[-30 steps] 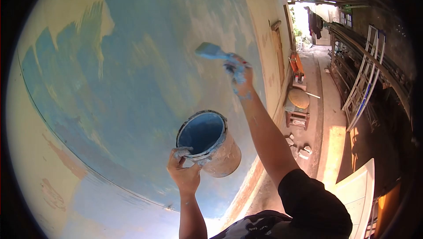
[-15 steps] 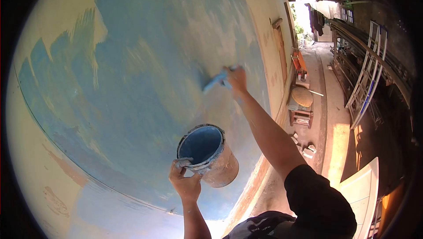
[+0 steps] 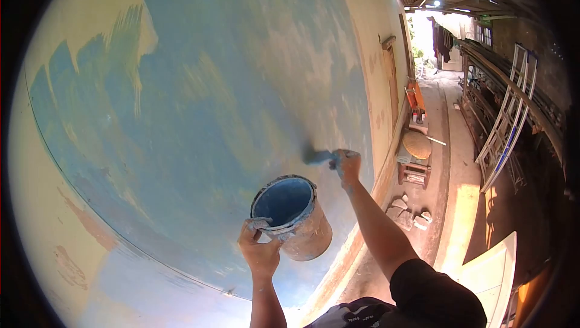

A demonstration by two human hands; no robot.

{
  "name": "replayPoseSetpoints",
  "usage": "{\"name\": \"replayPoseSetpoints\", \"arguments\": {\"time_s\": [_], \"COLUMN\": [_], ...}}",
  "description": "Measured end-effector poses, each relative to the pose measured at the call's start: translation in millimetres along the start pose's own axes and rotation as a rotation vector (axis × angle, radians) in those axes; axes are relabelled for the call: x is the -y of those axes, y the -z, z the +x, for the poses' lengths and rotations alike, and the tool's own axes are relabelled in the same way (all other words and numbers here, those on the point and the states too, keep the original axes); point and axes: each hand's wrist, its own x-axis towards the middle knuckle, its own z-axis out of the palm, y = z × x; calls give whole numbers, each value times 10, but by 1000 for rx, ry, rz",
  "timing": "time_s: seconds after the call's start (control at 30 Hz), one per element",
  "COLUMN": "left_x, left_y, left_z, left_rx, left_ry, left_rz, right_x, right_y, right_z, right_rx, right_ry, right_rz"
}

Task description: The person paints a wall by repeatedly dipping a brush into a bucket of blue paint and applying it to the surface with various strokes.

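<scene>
1. The right hand is closed in a fist round the handle of a paintbrush, with the arm stretched up toward the wall.
2. The paintbrush lies nearly level. Its long axis runs left to right, with the bristles pointing left against the wall and the handle end in the fist. It sits near the right edge of the blue patch, just above the paint bucket.
3. The left hand pinches the near rim of the paint bucket, thumb over the lip and fingers curled under it. It holds the bucket in the air close to the wall.
4. The paint bucket is tilted — its mouth faces up and to the left, blue inside, pale and smeared outside.
5. The light print on the dark shirt is too small to read.
6. The wall is pale yellow plaster under uneven blue strokes, bare along its left edge and upper left corner.
7. A narrow roofed alley runs along the wall's right side. It holds a wooden door, a round tray on a stool, stones on the concrete floor, white frames leaning opposite, and clothes hanging at the far end.
</scene>
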Motion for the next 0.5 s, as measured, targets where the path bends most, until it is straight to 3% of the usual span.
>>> {"name": "replayPoseSetpoints", "arguments": {"time_s": [0.07,0.1,0.17,0.23,0.3,0.37,0.5], "left_x": [7,2,-14,-46,-56,-48,-47], "left_y": [-6,-8,-26,-49,-56,-54,-30], "left_z": [15,19,18,29,43,50,87], "left_rx": [9,11,1,-2,-7,1,22], "left_ry": [-21,-24,-38,-35,-29,-36,-30], "left_rz": [34,33,48,47,50,49,76], "right_x": [-124,-17,228,201,1039,1643,1700], "right_y": [221,147,-141,-609,-1130,-1470,-1523], "right_z": [92,83,203,666,455,216,253], "right_rx": [-116,-118,23,-79,91,273,337], "right_ry": [-55,-52,-22,170,196,181,238], "right_rz": [-518,-516,-137,-258,-192,234,289]}}
